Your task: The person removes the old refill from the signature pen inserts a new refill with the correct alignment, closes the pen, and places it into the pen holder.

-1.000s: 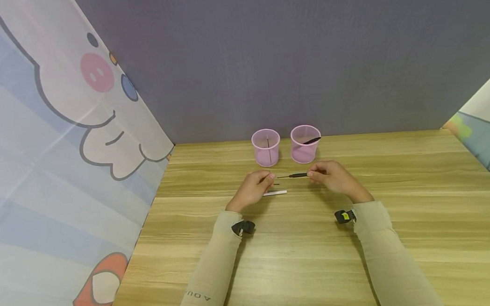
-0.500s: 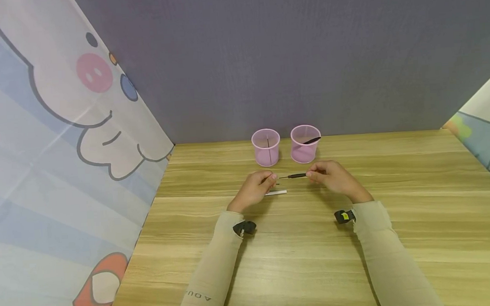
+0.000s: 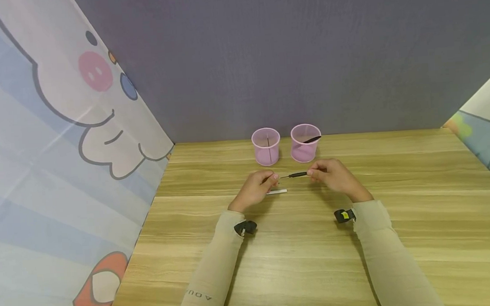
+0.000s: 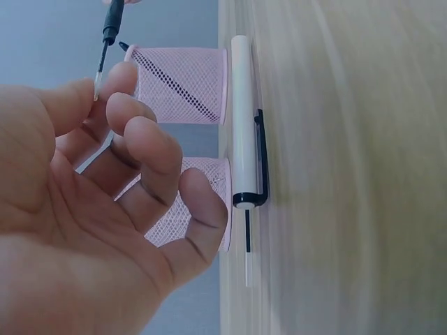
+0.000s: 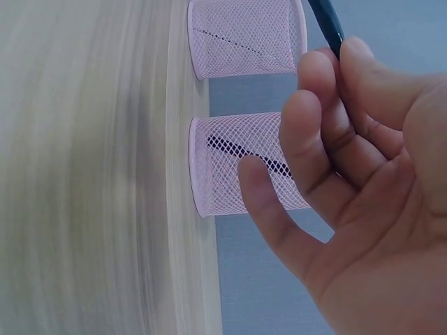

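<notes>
My right hand (image 3: 332,175) pinches the black pen part (image 3: 298,174); my left hand (image 3: 256,188) pinches its thin tip, I think. Since a second ago the left fingers have closed inward along it, shortening the gap. Just below the grip lies the white pen barrel (image 3: 276,192); beyond, two pink mesh cups (image 3: 265,147) on the wooden table (image 3: 400,218), grey wall (image 3: 289,52) behind.
</notes>
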